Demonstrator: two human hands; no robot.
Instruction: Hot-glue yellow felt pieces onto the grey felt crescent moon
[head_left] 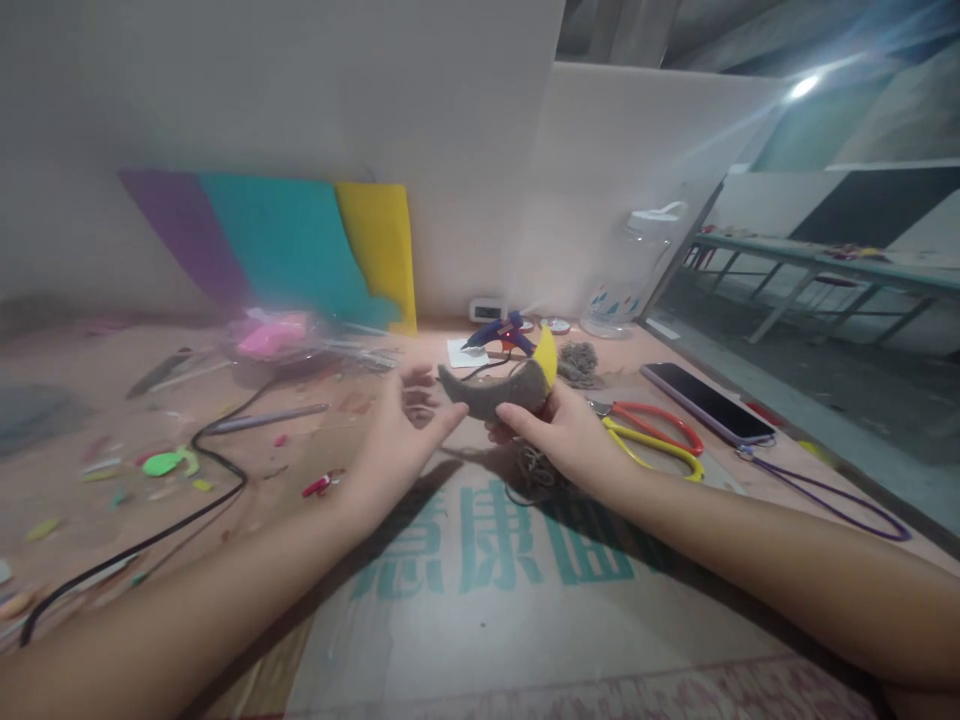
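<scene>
A grey crescent-shaped piece [495, 393] with a yellow tip [547, 355] is held above the table by my right hand [551, 425], its thumb on the front and its fingers behind. At the crescent's left end my left hand [412, 410] has its fingers apart, with the thumb close to the lower edge; whether it touches is unclear. Loose grey yarn [536, 468] hangs or lies under my right hand. Behind the crescent, a blue glue gun [495, 332] rests near a white card [466, 353].
Yellow-and-red-handled pliers [660, 440], a phone [705, 402] with a purple strap and a yarn ball [579, 362] lie right. A clear bottle [621, 280] stands behind. Left are a black cable [225, 490], a pen [266, 418] and coloured scraps. Felt sheets [277, 250] lean on the wall.
</scene>
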